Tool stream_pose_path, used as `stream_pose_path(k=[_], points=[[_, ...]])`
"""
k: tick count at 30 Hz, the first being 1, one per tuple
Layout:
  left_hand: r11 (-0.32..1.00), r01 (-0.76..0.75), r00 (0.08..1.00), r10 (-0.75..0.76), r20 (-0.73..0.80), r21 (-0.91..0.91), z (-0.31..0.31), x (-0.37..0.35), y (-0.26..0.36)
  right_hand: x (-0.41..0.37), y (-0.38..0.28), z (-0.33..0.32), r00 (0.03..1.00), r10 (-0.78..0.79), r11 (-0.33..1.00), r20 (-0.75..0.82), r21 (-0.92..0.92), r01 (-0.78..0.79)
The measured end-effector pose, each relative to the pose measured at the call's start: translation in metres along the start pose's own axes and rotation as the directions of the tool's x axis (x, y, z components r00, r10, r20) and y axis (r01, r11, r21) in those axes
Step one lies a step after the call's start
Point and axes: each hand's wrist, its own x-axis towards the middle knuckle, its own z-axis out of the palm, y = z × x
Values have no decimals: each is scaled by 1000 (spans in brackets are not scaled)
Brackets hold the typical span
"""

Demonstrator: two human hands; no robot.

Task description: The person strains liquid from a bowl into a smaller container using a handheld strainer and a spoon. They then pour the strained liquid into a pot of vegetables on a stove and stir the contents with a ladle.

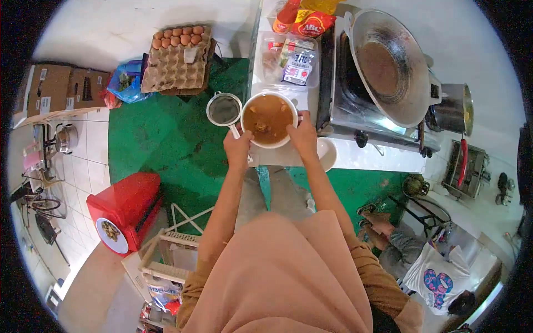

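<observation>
A white bowl [296,105] of brown soup with pieces in it is held level between my two hands. My left hand [237,147] is closed, its thumb over the bowl's left rim. From the same hand the white handle of a small round strainer [224,108] runs up, its mesh beside the bowl. My right hand [303,137] grips the bowl's right side, thumb on the rim and fingers underneath, mostly hidden. Below my right wrist, a second white bowl [331,155] is partly covered by my arm on the white counter [366,160].
Right of the bowl, a large wok [413,66] stands on a stove [355,119], with a metal pot [455,108] beyond. A plastic container [266,72] holds packets. Egg trays [172,72] and a red box [130,200] are left. Another person [438,272] sits lower right.
</observation>
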Motion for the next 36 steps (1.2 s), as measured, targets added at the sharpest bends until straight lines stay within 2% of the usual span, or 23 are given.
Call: stream_pose_path(k=[2,3,4,5,6,8,9,11,13,15,16,18,19,20,21,22,24,26,28,29,31,34,36], points=[[1000,-14,1000,15,18,-21,-8,-6,2,-2,8,6,991,-131,990,27,52,130],[998,-32,999,34,41,-46,-11,-10,5,0,15,11,991,-132,990,30,53,130],[999,-31,999,32,38,-44,-14,-15,7,2,23,16,975,-189,937,119,319,143],[995,-27,999,31,35,-92,-15,-22,13,3,28,19,946,-266,819,186,561,120],[990,-25,999,30,33,-141,-17,-29,19,-3,21,14,946,-265,819,186,561,119],[995,-35,999,39,37,-97,-21,-40,30,-23,7,-1,911,-111,680,397,699,-221],[997,-46,998,48,39,-55,-23,-45,34,-32,-3,-10,912,-110,680,395,699,-221],[997,-82,996,82,39,6,-25,-54,36,-49,-18,-25,881,-65,503,468,778,-376],[991,-115,993,112,43,69,-27,-65,38,-58,-9,-26,903,-81,490,423,805,-333],[989,-113,981,97,167,91,-29,-75,41,-68,2,-31,923,-94,476,373,831,-287],[989,-113,980,96,174,92,-28,-77,36,-73,8,-36,934,-76,473,348,837,-274],[963,-265,931,239,275,59,-25,-81,27,-86,10,-51,947,-58,470,317,845,-254],[962,-265,930,240,279,58,-23,-87,27,-95,5,-64,947,38,442,318,845,-301],[974,-191,943,148,298,119,-20,-98,36,-102,3,-74,938,133,408,319,845,-345],[977,-116,949,56,311,181,-17,-105,41,-105,16,-77,957,72,399,280,872,-285],[977,-119,948,58,313,179,-14,-109,38,-108,22,-85,958,71,399,277,873,-282],[1000,0,918,9,396,-22,-9,-114,27,-116,31,-101,985,1,416,172,896,-157],[1000,4,914,4,405,-19,-3,-118,9,-125,38,-122,983,5,391,182,905,-169],[1000,20,908,-17,419,-2,4,-123,-12,-130,47,-137,985,97,401,142,900,-169],[1000,22,911,-17,411,-8,7,-129,-20,-131,57,-144,987,95,396,130,905,-158],[992,-123,905,97,414,36,16,-141,-35,-133,76,-156,987,103,402,121,903,-152],[991,-110,928,75,365,75,33,-163,-40,-135,101,-170,987,106,392,118,908,-151],[995,-82,927,57,371,52,42,-169,-54,-136,111,-178,990,98,439,100,889,-133]])
